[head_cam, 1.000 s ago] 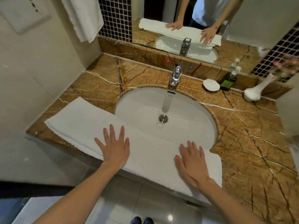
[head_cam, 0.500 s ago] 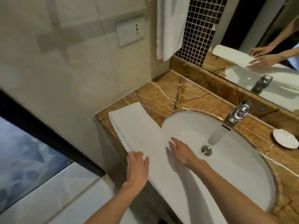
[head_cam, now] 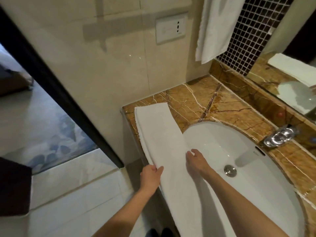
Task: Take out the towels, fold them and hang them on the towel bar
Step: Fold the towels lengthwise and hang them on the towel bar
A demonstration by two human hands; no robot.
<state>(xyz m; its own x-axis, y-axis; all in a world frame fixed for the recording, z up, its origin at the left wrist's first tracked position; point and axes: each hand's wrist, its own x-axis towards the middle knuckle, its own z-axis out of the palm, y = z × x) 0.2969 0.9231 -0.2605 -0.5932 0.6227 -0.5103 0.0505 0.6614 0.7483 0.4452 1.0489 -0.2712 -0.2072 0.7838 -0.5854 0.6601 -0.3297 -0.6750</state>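
Towel point(head_cam: 162, 134), folded into a long white strip, lies along the counter point(head_cam: 196, 100) edge left of the sink point(head_cam: 222, 142), its long axis running from the wall corner toward me and its near end cut off by the frame. My left hand point(head_cam: 150, 177) grips its outer edge over open floor point(head_cam: 85, 194), thumb on top. My right hand point(head_cam: 196, 163) has curled fingers at the sink-side edge, but I cannot tell whether they pinch it.

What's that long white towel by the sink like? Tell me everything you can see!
The towel is white, soft-looking terry cloth, folded into a long narrow strip, layers showing along one edge. It lies flat along the front of the brown marble counter, partly over the rim of the white sink. The left hand grips its outer edge; the right hand curls its fingers on its sink-side edge.
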